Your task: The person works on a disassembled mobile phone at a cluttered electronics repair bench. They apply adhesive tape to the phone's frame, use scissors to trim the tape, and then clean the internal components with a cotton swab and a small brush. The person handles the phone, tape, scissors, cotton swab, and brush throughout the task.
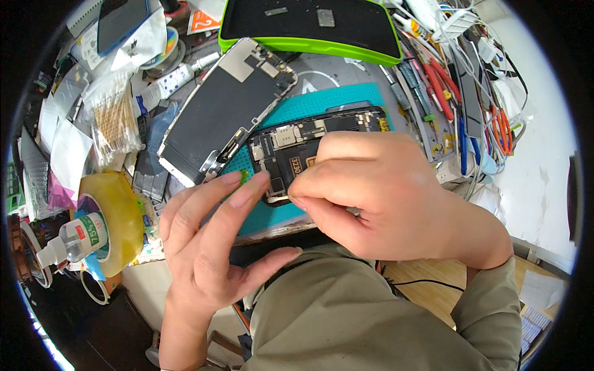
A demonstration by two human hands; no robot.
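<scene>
Right fingers (328, 176), pinched together, any hold hidden, are held nearer the opened phone (284, 161), long axis roughly nine-to-three, middle toward one o'clock.

At the centre of the frame we find a phone (300, 151) lying on a mat (346, 96). The right hand (377, 195) is over its right part; the left hand (207, 250) is by its lower left corner. Left of the phone, a screen panel (216, 108) overlaps the mat's left side. Behind both, at the top, a tray (303, 46) holds two small pieces (325, 18). At upper right we see screwdrivers (411, 83) just left of pliers (440, 93). At upper left lie cotton swabs (114, 120); below them, a bottle (83, 236) partly overlaps a tape roll (127, 216).
</scene>
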